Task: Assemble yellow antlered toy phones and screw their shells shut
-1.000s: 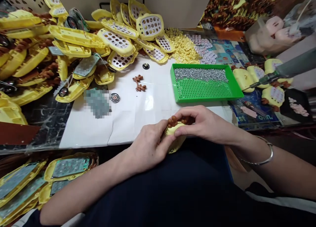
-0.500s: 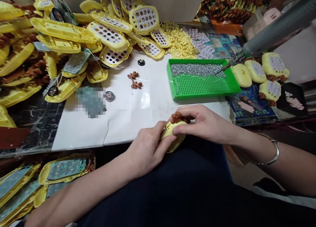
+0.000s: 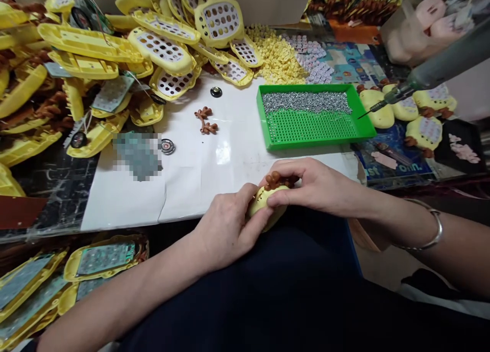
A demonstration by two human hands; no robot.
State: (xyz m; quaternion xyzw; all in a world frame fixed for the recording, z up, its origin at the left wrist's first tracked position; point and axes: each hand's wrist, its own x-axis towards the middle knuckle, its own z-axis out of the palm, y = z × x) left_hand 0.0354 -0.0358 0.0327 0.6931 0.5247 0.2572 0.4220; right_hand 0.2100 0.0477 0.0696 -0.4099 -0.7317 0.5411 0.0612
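Low in front of my lap, a yellow plastic toy casing [image 3: 261,201] with small holes in its surface is held between both hands. Brown antler-shaped pieces [image 3: 276,180] stick up from its upper end. My left hand [image 3: 225,224] is closed round the casing's left side, thumb lying along the near face. With thumb and fingers, my right hand [image 3: 312,186] grips the top right of the casing beside the antlers. The fingers behind the casing and its underside are hidden. On the white work surface beyond lies a loose brown antler piece [image 3: 205,121].
A green tray [image 3: 310,140] of small screws stands beyond my hands. A power screwdriver [image 3: 417,81] hangs over its right end. Yellow shells [image 3: 164,48] are heaped at left, with a round speaker [image 3: 167,146] nearby. Assembled yellow toys [image 3: 424,132] lie at right.
The hanging screwdriver has swung right and slightly down, its tip leaving the screws. The view has shifted a little. Both hands keep their hold on the casing, almost unmoved.
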